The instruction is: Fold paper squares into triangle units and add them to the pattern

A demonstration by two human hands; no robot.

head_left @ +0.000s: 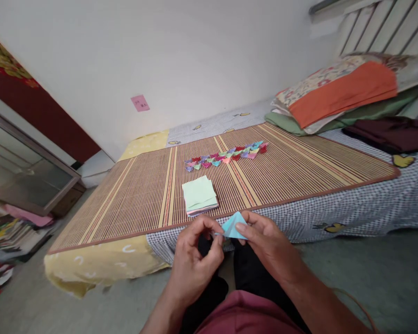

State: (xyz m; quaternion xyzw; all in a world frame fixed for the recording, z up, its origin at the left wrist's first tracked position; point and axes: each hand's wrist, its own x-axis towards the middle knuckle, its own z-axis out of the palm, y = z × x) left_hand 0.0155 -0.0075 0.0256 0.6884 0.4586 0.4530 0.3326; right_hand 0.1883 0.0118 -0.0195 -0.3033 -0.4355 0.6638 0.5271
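I hold a small light-blue folded paper (233,226) between both hands, just in front of the bed's near edge. My left hand (195,257) pinches its left corner with fingers curled. My right hand (268,243) grips its right side with thumb and fingers pressed together. On the striped bamboo mat (299,167) beyond lies a stack of square papers (199,195) with a pale green sheet on top. Farther back, several small folded paper pieces in mixed colours (226,155) sit in rows.
The mat covers a bed with a checked sheet (369,208) and a yellow cover (101,264). Folded quilts and pillows (341,90) are piled at the far right. A mirror (21,171) and piled books (7,232) stand at the left. A pink note (140,103) sticks to the wall.
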